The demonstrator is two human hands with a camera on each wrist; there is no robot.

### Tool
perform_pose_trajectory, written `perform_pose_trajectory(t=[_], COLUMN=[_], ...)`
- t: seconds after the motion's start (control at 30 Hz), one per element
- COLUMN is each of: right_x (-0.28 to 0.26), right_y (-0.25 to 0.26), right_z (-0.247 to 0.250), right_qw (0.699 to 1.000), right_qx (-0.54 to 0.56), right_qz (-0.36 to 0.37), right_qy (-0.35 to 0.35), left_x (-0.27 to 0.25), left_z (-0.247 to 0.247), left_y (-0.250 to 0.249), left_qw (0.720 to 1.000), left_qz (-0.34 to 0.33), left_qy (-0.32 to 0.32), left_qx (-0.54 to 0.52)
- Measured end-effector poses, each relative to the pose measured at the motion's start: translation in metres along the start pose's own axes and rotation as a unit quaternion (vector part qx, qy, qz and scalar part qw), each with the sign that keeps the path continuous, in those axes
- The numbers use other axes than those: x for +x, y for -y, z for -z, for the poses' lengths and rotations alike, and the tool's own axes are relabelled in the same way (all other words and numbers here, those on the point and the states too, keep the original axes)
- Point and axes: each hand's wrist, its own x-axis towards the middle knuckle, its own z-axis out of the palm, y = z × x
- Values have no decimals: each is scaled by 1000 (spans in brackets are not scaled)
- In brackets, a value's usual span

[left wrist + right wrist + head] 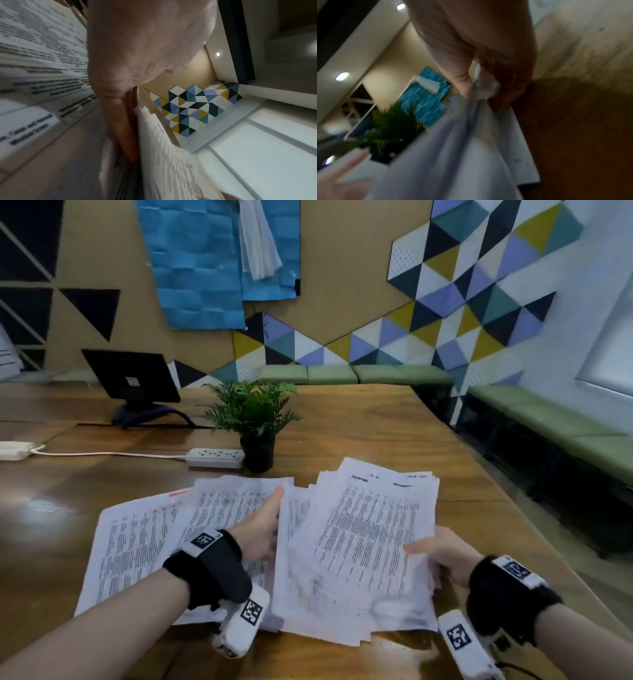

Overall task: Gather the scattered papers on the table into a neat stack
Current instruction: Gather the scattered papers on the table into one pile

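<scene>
Right hand (pixel 442 553) pinches the right edge of the raised bundle (pixel 363 542), left hand (pixel 263 529) flat-fingered against its left edge; loose sheets (pixel 137 542) lie leftward on the table (pixel 342 422), nearer the left hand.

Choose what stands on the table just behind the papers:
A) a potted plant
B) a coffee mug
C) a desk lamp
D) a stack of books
A: a potted plant stands on the table just behind the papers, beside a power strip.
</scene>
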Motion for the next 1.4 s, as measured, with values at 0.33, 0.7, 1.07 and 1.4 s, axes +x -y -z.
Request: perform_pose_trajectory(t=[0.33, 0.7, 1.07, 1.4], right_x=[14, -2, -7, 4], right_y=[10, 35, 61, 64], right_z=[-18, -62, -138, -173], right_qw=[994, 997, 982, 985], right_qx=[-108, -49, -2, -34], right_qz=[-24, -63, -149, -138], right_qy=[3, 22, 115, 97], left_x=[-7, -78, -60, -32], left_z=[-19, 104, 118, 137], left_y=[7, 12, 20, 42], left_qw=[991, 982, 967, 959], left_qz=[-88, -53, 41, 34], left_qy=[-52, -168, -217, -220], left_qx=[86, 71, 128, 176])
